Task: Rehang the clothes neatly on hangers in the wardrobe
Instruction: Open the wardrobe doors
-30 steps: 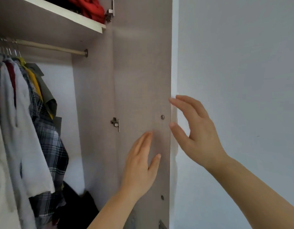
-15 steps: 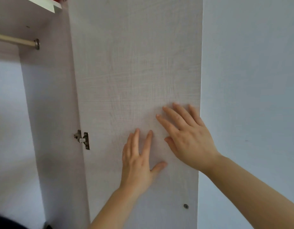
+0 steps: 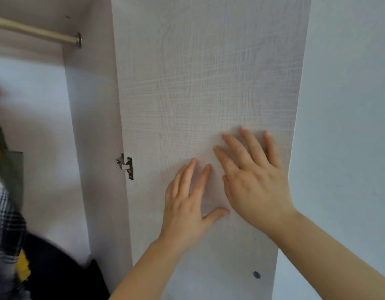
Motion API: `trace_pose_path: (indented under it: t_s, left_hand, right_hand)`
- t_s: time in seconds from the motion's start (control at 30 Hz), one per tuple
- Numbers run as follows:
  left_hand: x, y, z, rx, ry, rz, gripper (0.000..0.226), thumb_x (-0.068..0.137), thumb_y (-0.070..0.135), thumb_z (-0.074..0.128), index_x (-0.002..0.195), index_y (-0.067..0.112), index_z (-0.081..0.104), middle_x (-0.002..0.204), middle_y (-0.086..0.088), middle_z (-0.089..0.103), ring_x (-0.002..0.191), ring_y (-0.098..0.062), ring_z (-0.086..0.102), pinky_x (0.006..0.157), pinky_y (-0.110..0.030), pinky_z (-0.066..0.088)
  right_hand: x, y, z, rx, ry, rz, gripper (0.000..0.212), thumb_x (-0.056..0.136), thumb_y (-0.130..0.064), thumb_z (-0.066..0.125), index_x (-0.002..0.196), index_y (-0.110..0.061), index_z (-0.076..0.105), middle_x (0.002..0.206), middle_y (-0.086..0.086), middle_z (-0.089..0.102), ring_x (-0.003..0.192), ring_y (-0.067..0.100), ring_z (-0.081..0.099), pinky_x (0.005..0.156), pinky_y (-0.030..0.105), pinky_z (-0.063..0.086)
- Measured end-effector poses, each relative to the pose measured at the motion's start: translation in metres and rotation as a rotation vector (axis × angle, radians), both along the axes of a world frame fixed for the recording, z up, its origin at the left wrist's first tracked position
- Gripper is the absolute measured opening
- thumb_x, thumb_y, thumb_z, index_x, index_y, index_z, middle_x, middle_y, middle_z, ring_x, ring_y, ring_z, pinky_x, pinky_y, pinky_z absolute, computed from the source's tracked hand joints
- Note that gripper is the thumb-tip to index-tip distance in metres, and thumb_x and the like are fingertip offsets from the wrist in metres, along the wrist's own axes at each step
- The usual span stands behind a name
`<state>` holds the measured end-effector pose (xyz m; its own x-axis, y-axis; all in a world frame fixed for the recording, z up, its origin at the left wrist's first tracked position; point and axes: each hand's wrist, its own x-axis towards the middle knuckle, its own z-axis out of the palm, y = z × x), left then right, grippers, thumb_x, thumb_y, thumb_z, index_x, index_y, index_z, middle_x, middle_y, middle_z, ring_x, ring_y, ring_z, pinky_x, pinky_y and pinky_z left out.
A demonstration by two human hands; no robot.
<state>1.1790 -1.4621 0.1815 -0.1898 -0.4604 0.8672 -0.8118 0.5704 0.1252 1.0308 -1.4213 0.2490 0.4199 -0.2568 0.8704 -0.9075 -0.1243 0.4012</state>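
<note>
Wardrobe door [image 3: 209, 83]: both palms flat on its inner face, fingers spread, gripping nothing; left hand [image 3: 187, 204] just beside right hand [image 3: 254, 185]. Since half a second ago, plaid clothes [image 3: 5, 213] re-entered at far left. Rail [image 3: 36, 32] bare near hinge [image 3: 126, 166].

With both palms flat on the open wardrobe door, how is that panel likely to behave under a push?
The wardrobe door looks like a rigid board, so it should swing as one piece, not flex. It likely pivots about the hinge. The left hand and right hand lie flat on a smooth face, so they might slide.
</note>
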Motion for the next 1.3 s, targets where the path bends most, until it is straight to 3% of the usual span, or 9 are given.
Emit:
trace_pose_path:
  t_s: [0.13, 0.27, 0.5, 0.63, 0.77, 0.9, 1.0, 1.13, 1.3]
  left_hand:
    - [0.024, 0.019, -0.007, 0.083, 0.094, 0.155, 0.079, 0.079, 0.059, 0.047, 0.138, 0.007, 0.039, 0.145, -0.012, 0.035, 0.134, -0.022, 0.028, 0.105, -0.039, 0.025]
    - [0.071, 0.052, -0.027, 0.138, 0.124, 0.333, 0.072, 0.085, 0.048, 0.054, 0.143, 0.013, 0.029, 0.15, -0.003, 0.026, 0.137, -0.016, 0.02, 0.111, -0.032, 0.018]
    - [0.166, 0.148, -0.043, 0.159, 0.172, 0.749, 0.064, 0.087, 0.035, 0.058, 0.141, 0.01, 0.033, 0.146, -0.006, 0.035, 0.136, -0.022, 0.028, 0.11, -0.032, 0.021]
    - [0.219, 0.203, -0.047, 0.154, 0.206, 0.943, 0.063, 0.088, 0.035, 0.056, 0.141, 0.01, 0.034, 0.145, -0.006, 0.035, 0.135, -0.021, 0.028, 0.11, -0.031, 0.02]
    - [0.273, 0.238, -0.048, 0.15, 0.25, 1.075, 0.064, 0.089, 0.034, 0.056, 0.141, 0.008, 0.031, 0.146, -0.009, 0.034, 0.137, -0.023, 0.027, 0.111, -0.03, 0.018]
    - [0.32, 0.24, -0.044, 0.156, 0.302, 1.081, 0.067, 0.089, 0.036, 0.055, 0.143, 0.008, 0.027, 0.148, -0.008, 0.031, 0.138, -0.021, 0.023, 0.11, -0.026, 0.015]
    - [0.346, 0.226, -0.034, 0.124, 0.32, 1.021, 0.068, 0.089, 0.036, 0.055, 0.144, 0.009, 0.024, 0.15, -0.005, 0.028, 0.139, -0.018, 0.022, 0.109, -0.021, 0.012]
    - [0.36, 0.198, -0.014, 0.04, 0.312, 0.89, 0.069, 0.09, 0.036, 0.054, 0.145, 0.011, 0.02, 0.148, 0.0, 0.027, 0.132, 0.002, 0.015, 0.104, -0.003, 0.002]
    - [0.362, 0.17, -0.004, -0.044, 0.512, 0.828, 0.077, 0.084, 0.034, 0.063, 0.145, 0.018, 0.02, 0.134, 0.01, 0.027, 0.117, 0.01, 0.015, 0.092, 0.006, 0.007]
  right_hand:
    - [0.024, 0.002, -0.008, 0.141, 0.017, 0.142, 0.055, 0.064, -0.026, 0.07, 0.116, -0.009, 0.063, 0.129, 0.017, 0.055, 0.125, 0.038, 0.046, 0.109, 0.055, 0.021]
    - [0.06, 0.007, -0.02, 0.26, 0.007, 0.352, 0.057, 0.057, -0.022, 0.078, 0.111, -0.009, 0.066, 0.122, 0.017, 0.06, 0.117, 0.039, 0.053, 0.098, 0.058, 0.038]
    - [0.159, 0.031, -0.052, 0.511, 0.021, 0.725, 0.057, 0.059, -0.011, 0.081, 0.113, -0.01, 0.065, 0.12, 0.015, 0.06, 0.112, 0.036, 0.056, 0.093, 0.054, 0.045]
    - [0.22, 0.051, -0.065, 0.62, 0.051, 0.92, 0.052, 0.07, -0.016, 0.075, 0.12, -0.011, 0.061, 0.125, 0.011, 0.056, 0.117, 0.031, 0.052, 0.098, 0.044, 0.041]
    - [0.283, 0.066, -0.074, 0.701, 0.073, 1.061, 0.051, 0.087, -0.025, 0.059, 0.135, -0.019, 0.046, 0.141, 0.0, 0.039, 0.132, 0.021, 0.033, 0.109, 0.031, 0.023]
    - [0.34, 0.068, -0.075, 0.733, 0.047, 1.179, 0.052, 0.089, -0.025, 0.055, 0.139, -0.02, 0.04, 0.141, 0.0, 0.037, 0.131, 0.016, 0.03, 0.104, 0.02, 0.014]
    - [0.373, 0.06, -0.071, 0.747, -0.004, 1.235, 0.053, 0.089, -0.025, 0.055, 0.139, -0.021, 0.039, 0.14, -0.001, 0.037, 0.13, 0.013, 0.029, 0.105, 0.02, 0.014]
    - [0.399, 0.044, -0.064, 0.78, -0.115, 1.292, 0.052, 0.088, -0.024, 0.058, 0.137, -0.02, 0.042, 0.136, -0.004, 0.04, 0.124, 0.004, 0.029, 0.101, 0.012, 0.015]
    - [0.415, 0.02, -0.051, 0.803, -0.249, 1.373, 0.049, 0.088, -0.022, 0.057, 0.135, -0.02, 0.043, 0.125, -0.015, 0.036, 0.116, -0.005, 0.028, 0.091, 0.003, 0.014]
